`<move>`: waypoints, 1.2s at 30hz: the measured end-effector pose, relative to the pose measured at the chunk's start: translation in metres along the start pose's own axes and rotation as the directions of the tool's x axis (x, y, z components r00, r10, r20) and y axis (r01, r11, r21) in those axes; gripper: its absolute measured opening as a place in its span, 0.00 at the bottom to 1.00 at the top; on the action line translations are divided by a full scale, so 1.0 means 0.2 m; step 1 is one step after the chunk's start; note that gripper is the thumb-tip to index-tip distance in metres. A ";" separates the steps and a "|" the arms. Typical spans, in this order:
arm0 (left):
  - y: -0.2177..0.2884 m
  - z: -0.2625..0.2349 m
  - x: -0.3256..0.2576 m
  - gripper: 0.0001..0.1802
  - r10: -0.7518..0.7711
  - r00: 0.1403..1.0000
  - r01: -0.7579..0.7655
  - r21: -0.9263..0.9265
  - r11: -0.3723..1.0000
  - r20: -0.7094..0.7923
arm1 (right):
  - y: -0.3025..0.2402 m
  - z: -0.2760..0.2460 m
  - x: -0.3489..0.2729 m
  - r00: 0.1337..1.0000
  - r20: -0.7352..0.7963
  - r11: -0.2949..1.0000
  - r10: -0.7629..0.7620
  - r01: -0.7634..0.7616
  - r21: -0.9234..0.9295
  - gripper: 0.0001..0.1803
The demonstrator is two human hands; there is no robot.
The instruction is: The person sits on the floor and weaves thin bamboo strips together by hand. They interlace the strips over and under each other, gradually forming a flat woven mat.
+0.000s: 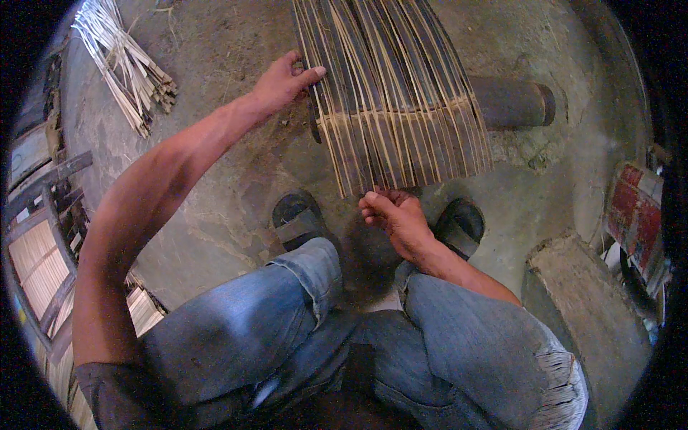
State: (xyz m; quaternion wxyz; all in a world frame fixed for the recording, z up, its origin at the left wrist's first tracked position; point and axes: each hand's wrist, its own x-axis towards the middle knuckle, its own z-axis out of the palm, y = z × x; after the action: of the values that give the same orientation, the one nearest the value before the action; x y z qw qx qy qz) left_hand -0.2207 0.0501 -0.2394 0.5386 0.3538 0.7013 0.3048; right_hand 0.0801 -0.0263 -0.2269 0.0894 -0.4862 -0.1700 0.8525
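A slatted mat [401,143] of thin pale strips with dark gaps between them lies in front of me. A pale cord runs across the strips. My left hand [290,77] is closed on the mat's left edge, thumb on top and fingers partly hidden. At the near edge, my right hand [398,218] is pinched, thumb against fingers, right by the strip ends. It seems to have hold of a strip's tip, though the tip is too small to make out clearly. Under the mat passes a dark round log or pipe [512,102], its end sticking out on the right.
Bundled pale split sticks [132,72] lie on the concrete floor [215,215] at far left. My sandalled feet [299,221] flank the mat's near side. A stone-like block [588,301] and a red worn panel [634,215] stand at right. A wooden frame [54,251] is at left.
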 end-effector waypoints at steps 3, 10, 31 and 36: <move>0.00 0.00 0.00 0.26 -0.003 1.000 0.003 -0.031 1.000 -0.005 | -0.01 0.01 -0.01 1.000 -0.009 0.999 -0.025 0.024 -0.035 0.12; 0.03 0.01 -0.02 0.24 -0.051 0.998 0.051 -0.016 0.999 -0.029 | -0.03 -0.05 -0.03 1.000 -0.011 0.996 -0.001 0.000 -0.090 0.17; 0.14 0.28 -0.22 0.45 0.388 0.620 -0.721 0.690 -0.059 0.681 | -0.11 -0.18 -0.11 0.990 -0.083 0.969 -0.112 0.128 0.213 0.10; 0.14 0.29 -0.22 0.45 0.367 0.628 -0.721 0.691 -0.057 0.686 | -0.10 -0.14 -0.12 0.981 -0.139 0.966 -0.135 0.162 0.202 0.10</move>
State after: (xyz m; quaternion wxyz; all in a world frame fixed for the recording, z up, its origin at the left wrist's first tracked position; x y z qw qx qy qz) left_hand -0.1530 0.0320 -0.2072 0.1272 0.8913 0.4320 -0.0521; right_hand 0.1159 -0.0101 -0.2130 0.2148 -0.5121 -0.1081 0.8246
